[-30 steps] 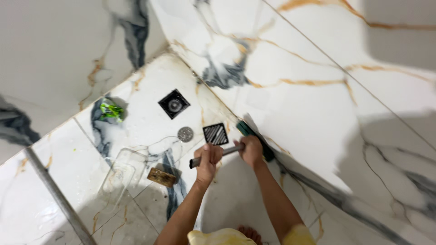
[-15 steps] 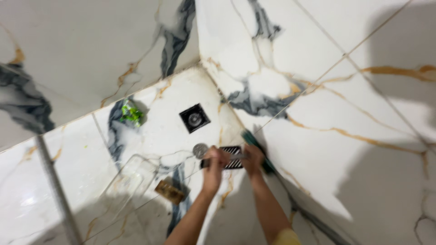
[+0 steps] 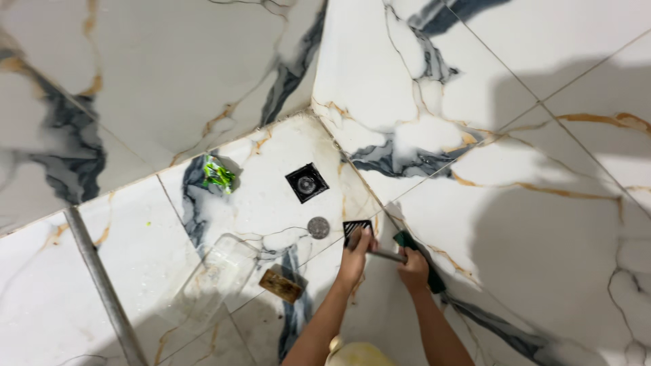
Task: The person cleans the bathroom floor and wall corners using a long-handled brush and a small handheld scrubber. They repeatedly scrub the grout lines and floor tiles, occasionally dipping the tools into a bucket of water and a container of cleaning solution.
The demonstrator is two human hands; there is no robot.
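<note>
Both your hands are closed around one grey-handled scrubbing brush (image 3: pixel 388 255), your left hand (image 3: pixel 355 252) gripping the far end of the handle and your right hand (image 3: pixel 412 268) clamped nearer its green head (image 3: pixel 419 261), which is pressed into the joint where the marble floor (image 3: pixel 251 196) meets the right-hand wall (image 3: pixel 542 203). As far as can be judged, the scrubbing is mid-way: the floor looks wet and glossy around you, the square drain opening (image 3: pixel 306 183) in the corner stands uncovered, and its parts are still out of place, so the cover is yet to go back. Counting what lies about: one open drain, one slatted black drain grate (image 3: pixel 355 229) lying loose just beside your left hand, one small round metal strainer (image 3: pixel 318 227) between grate and drain, one clear plastic container (image 3: pixel 213 281) on the floor to the left, one brown block (image 3: pixel 281 285) near it, one crumpled green wrapper (image 3: pixel 218 174) by the back wall, and one grey pipe (image 3: pixel 102 285) running along the left
</note>
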